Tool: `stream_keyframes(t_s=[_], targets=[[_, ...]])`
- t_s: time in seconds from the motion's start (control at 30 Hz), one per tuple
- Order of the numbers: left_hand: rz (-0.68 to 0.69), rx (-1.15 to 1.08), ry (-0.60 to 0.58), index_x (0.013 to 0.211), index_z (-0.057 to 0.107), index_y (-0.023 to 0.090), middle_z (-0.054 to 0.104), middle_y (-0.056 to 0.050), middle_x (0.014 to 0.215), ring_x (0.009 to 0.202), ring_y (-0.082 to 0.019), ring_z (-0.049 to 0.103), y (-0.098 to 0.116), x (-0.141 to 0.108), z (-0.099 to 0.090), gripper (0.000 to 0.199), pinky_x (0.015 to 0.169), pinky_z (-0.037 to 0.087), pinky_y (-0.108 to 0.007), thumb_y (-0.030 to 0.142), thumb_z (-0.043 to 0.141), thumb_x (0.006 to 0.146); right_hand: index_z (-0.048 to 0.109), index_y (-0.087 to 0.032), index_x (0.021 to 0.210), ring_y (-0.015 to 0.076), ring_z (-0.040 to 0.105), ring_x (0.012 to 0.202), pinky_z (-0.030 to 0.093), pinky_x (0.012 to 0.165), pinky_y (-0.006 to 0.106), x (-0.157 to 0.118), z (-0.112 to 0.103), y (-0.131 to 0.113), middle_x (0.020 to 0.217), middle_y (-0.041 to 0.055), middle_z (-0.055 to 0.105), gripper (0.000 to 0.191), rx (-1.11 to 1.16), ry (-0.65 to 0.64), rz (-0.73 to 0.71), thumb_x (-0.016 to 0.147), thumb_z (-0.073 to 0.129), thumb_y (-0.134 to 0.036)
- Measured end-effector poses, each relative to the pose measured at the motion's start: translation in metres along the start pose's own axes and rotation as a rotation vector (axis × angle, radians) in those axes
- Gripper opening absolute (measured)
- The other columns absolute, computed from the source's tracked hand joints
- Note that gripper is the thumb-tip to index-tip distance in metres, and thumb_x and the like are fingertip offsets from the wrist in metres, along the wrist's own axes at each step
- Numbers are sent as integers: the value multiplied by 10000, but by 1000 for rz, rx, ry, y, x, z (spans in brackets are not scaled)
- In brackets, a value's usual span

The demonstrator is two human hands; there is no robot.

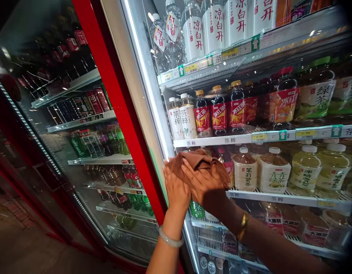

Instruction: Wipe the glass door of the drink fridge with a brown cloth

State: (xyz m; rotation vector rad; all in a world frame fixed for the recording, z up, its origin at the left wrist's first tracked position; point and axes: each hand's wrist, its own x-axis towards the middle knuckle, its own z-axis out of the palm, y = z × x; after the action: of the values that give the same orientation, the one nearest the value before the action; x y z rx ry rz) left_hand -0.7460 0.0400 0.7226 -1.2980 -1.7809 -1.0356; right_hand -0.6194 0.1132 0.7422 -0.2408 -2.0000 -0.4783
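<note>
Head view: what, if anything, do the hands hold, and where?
Both the left hand and right hand press a crumpled brown cloth by its lower part against the glass cooler door.

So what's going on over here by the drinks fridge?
A person is pressing a brown cloth flat against the glass door of a lit drinks cooler. Both hands are on it: the left hand, with a pale bangle at the wrist, and the right hand, with a gold bracelet. Behind the glass stand rows of bottled tea and water bottles. A red-framed cooler with sodas stands to the left.
</note>
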Motion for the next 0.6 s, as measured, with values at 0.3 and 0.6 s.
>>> stream_keyframes(t_s=[0.3,0.6], targets=[[103,44,-90,1580,407,243,375,-105,1663,1611,-302,63,37,-9,26,578,1297,78,-652,251,453,1005,589,-219,1411,263,623,1232,16,1279,584,-31,-27,33,1426,82,650,431,-72,95,101,988,512,-200],[45,-9,-12,1650,186,287,266,-50,1708,1602,-252,141,-3,-39,22,680,1339,47,-542,262,435,1018,471,-222,1541,237,663,1047,300,1190,493,-45,8,1,1294,93,726,579,55,-76,-13,972,543,-299]])
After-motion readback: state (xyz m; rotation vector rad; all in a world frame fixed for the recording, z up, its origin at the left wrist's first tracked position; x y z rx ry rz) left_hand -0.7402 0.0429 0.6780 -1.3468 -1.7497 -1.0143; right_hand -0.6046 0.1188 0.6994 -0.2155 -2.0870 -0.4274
